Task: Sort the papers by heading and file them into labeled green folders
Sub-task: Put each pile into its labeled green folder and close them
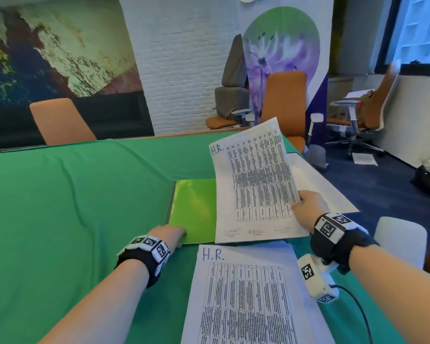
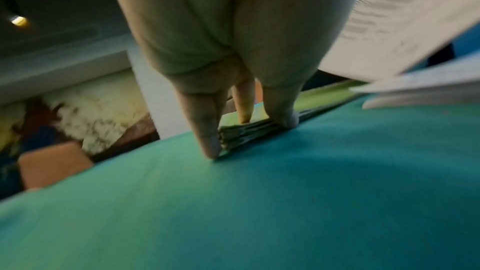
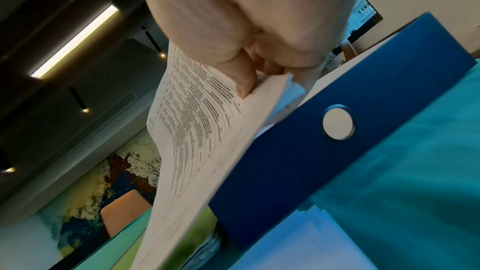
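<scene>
A stack of green folders [image 1: 194,209] lies closed on the green tablecloth [image 1: 60,207]. My left hand [image 1: 170,234] rests at its near left corner, and in the left wrist view the straight fingers [image 2: 207,137] touch the stack's edges [image 2: 244,132]. My right hand [image 1: 305,209] pinches the right edge of a printed sheet headed "H.R." [image 1: 253,180] and holds it tilted up over the right part of the folders. The thumb [image 3: 241,81] lies on the sheet's printed face [image 3: 197,130]. A pile of papers [image 1: 246,294] topped by another "H.R." sheet lies close in front of me.
A blue ring binder [image 3: 337,151] lies under my right hand, with white sheets [image 1: 318,184] on it at the table's right edge. Orange chairs [image 1: 60,120] stand behind the table, and a white chair part [image 1: 400,244] is near my right arm. The cloth stretches bare to the left.
</scene>
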Demonstrator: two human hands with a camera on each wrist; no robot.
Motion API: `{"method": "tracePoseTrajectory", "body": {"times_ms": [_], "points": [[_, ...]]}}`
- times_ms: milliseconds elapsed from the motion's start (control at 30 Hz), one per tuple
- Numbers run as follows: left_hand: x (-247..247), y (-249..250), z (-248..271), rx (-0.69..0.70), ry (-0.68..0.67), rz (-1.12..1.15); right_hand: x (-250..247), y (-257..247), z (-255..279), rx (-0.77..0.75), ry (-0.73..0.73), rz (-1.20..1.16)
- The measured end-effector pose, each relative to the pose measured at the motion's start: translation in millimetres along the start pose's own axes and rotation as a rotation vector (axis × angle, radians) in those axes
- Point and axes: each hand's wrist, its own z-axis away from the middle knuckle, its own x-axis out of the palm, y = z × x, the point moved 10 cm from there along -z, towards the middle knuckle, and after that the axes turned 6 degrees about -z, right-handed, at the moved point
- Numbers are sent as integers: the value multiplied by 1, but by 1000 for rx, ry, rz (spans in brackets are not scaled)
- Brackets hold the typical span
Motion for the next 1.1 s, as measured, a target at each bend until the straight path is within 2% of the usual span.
{"method": "tracePoseTrajectory", "body": {"times_ms": [167, 533, 700, 933, 1100], "points": [[-4, 3, 7, 41, -42, -60, -1, -1, 4, -2, 14, -39], [-14, 0, 16, 46, 165, -138, -12, -2, 10, 4, 34, -48], [-20, -8, 14, 49, 250, -23, -14, -7, 7, -11, 60, -115], [-21, -28, 12, 70, 279, 315, 1, -19, 5, -29, 40, -123], [-15, -33, 19, 80, 315, 337, 2, -18, 3, -30, 68, -130]]}}
